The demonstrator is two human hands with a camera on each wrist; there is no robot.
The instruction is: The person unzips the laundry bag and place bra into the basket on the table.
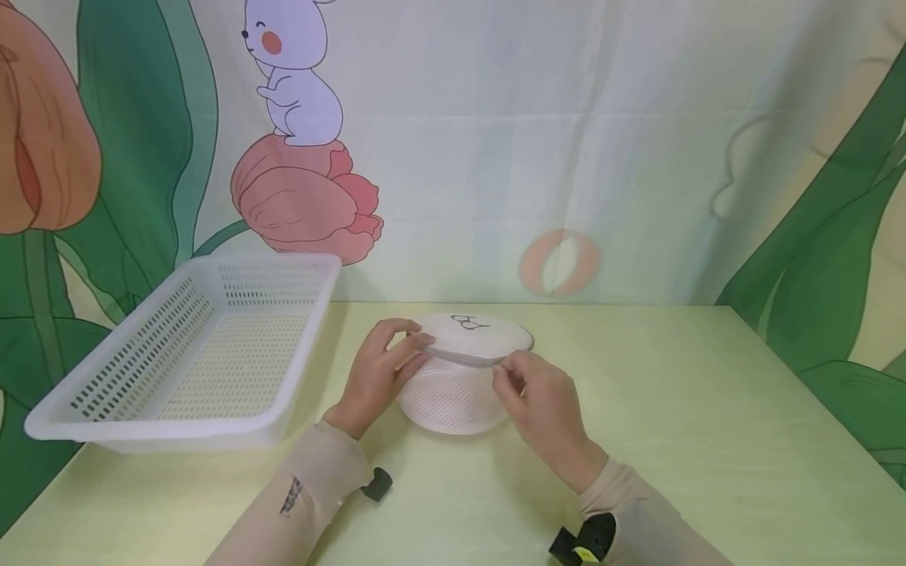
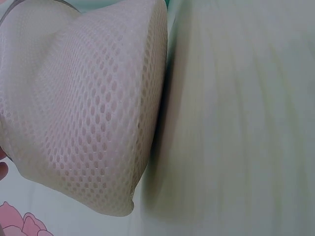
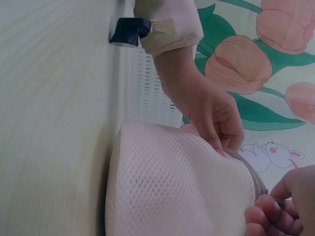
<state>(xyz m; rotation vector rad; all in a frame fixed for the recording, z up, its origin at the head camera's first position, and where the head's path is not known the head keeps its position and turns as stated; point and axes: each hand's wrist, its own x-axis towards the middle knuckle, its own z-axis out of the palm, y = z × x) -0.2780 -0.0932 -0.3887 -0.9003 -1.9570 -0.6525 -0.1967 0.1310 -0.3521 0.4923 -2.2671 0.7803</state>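
Note:
A round white mesh laundry bag (image 1: 456, 401) stands on the table, its flat top printed with a small bra outline and edged by a grey zipper (image 1: 460, 359). My left hand (image 1: 382, 369) grips the rim of the bag on its left side, fingers on top and thumb below. At the front right of the rim, my right hand (image 1: 541, 401) pinches the zipper's end between thumb and curled fingers. The right wrist view shows the zipper slider (image 3: 266, 191) right at those fingertips. Mesh sides (image 2: 93, 103) of the bag fill much of the left wrist view.
A white plastic basket (image 1: 286, 393) with slotted walls stands on the table to the left of the bag. Behind the pale green table (image 1: 672, 440) hangs a curtain (image 1: 453, 157) printed with a rabbit and flowers. Black wrist cameras (image 1: 377, 484) sit on both sleeves.

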